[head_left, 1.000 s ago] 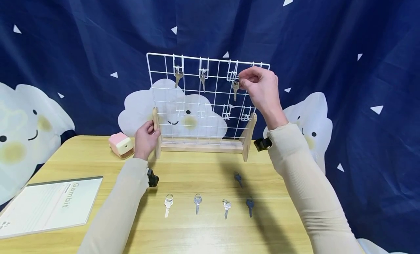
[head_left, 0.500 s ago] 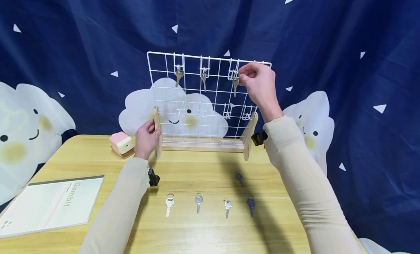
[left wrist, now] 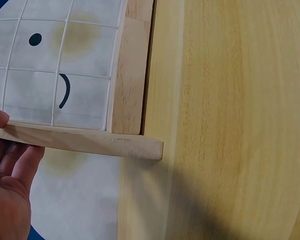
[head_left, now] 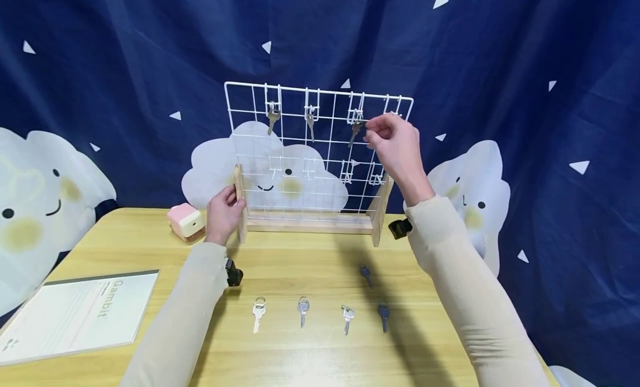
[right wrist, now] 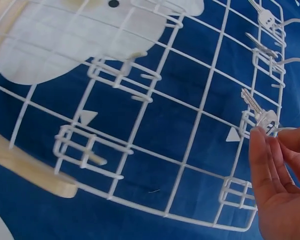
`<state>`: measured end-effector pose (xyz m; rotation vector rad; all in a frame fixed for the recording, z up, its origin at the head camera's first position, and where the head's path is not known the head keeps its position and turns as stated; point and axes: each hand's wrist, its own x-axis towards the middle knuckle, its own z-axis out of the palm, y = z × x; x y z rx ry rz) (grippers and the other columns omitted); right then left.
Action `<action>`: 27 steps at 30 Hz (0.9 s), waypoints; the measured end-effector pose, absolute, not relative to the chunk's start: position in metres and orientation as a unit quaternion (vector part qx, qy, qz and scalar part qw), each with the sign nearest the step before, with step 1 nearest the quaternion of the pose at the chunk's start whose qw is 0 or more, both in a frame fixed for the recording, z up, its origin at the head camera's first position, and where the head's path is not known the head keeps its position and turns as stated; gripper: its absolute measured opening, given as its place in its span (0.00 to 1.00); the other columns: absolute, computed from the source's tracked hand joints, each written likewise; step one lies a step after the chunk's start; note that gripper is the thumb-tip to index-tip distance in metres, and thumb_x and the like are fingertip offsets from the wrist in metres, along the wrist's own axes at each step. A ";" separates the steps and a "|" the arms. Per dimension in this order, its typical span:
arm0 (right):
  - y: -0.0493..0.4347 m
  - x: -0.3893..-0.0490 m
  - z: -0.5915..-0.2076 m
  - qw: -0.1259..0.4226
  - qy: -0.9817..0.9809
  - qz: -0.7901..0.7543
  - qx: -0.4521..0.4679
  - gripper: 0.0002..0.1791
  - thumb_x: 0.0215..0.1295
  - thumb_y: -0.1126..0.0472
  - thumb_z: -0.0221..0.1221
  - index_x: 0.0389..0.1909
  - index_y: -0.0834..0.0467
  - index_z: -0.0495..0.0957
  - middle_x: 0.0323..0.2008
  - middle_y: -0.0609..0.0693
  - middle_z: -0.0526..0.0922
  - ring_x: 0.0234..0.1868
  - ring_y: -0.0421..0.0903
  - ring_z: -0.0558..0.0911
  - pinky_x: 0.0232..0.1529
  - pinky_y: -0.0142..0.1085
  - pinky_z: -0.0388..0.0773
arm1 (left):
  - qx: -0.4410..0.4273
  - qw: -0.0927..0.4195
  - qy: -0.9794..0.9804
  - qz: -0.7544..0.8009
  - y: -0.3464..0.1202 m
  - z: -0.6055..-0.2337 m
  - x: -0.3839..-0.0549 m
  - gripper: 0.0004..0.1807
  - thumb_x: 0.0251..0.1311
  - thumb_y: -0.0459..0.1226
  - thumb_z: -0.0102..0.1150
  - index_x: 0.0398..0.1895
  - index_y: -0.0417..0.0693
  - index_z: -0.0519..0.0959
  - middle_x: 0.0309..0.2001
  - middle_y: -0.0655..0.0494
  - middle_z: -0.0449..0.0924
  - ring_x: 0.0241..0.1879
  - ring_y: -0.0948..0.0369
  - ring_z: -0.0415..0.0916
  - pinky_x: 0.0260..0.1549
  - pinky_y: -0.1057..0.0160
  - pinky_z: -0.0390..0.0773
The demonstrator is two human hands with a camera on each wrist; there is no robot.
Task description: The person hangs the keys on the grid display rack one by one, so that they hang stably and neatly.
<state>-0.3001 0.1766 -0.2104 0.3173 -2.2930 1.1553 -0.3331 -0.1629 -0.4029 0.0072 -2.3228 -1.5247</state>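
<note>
The left hand grips the left wooden upright of a white wire grid rack, with the thumb on one side and the fingers on the other. At the third hook of the top row, a key hangs tilted. Beside this key is the right hand, thumb and forefinger slightly parted. In the right wrist view its fingertips lie right at the key's head. Two other keys hang at the left, one key on the first hook and another key on the second.
On the wooden table lie several keys, among them a silver key and a darker key. A pink and cream sharpener-like box stands left of the rack. A notebook lies at the left. Behind hangs a blue curtain.
The right hand first raised the third key to its hook, then dropped slightly and let go; the key now hangs tilted there. The left hand has stayed on the upright.
</note>
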 end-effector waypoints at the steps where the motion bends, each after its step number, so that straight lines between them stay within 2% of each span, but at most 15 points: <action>1: 0.178 -0.298 -0.214 0.271 -0.854 0.427 0.120 0.08 0.66 0.68 0.58 0.42 0.63 0.83 0.34 0.53 0.84 0.33 0.43 0.83 0.37 0.29 0.81 | 0.005 0.179 -0.823 -0.539 -0.163 -0.403 -0.333 0.26 0.66 0.32 0.54 0.67 0.37 0.69 0.60 0.39 0.74 0.60 0.51 0.73 0.58 0.59 0.73; 4: 0.184 -0.293 -0.224 0.262 -0.863 0.413 0.126 0.07 0.65 0.67 0.59 0.41 0.62 0.83 0.35 0.52 0.83 0.34 0.43 0.82 0.38 0.29 0.78 | 0.005 0.177 -0.824 -0.538 -0.163 -0.405 -0.334 0.26 0.66 0.32 0.54 0.67 0.37 0.69 0.60 0.39 0.74 0.60 0.51 0.73 0.58 0.59 0.73; 9: 0.194 -0.286 -0.241 0.240 -0.879 0.383 0.150 0.07 0.66 0.65 0.60 0.42 0.60 0.83 0.37 0.50 0.81 0.37 0.44 0.78 0.39 0.34 0.73 | 0.006 0.178 -0.824 -0.539 -0.163 -0.404 -0.334 0.25 0.65 0.31 0.54 0.67 0.35 0.70 0.59 0.38 0.74 0.59 0.50 0.73 0.58 0.59 0.73; 16: 0.203 -0.279 -0.265 0.204 -0.891 0.369 0.169 0.07 0.67 0.66 0.59 0.44 0.60 0.82 0.37 0.51 0.82 0.36 0.46 0.79 0.36 0.37 0.75 | 0.007 0.174 -0.823 -0.540 -0.163 -0.401 -0.334 0.25 0.65 0.30 0.53 0.66 0.34 0.70 0.58 0.37 0.75 0.59 0.50 0.74 0.58 0.58 0.73; 27: 0.209 -0.276 -0.298 0.145 -0.901 0.371 0.171 0.08 0.68 0.66 0.59 0.45 0.62 0.81 0.40 0.54 0.83 0.39 0.50 0.82 0.43 0.42 0.79 | 0.019 0.170 -0.815 -0.553 -0.161 -0.402 -0.337 0.23 0.64 0.30 0.60 0.63 0.34 0.73 0.58 0.37 0.76 0.58 0.50 0.74 0.57 0.58 0.74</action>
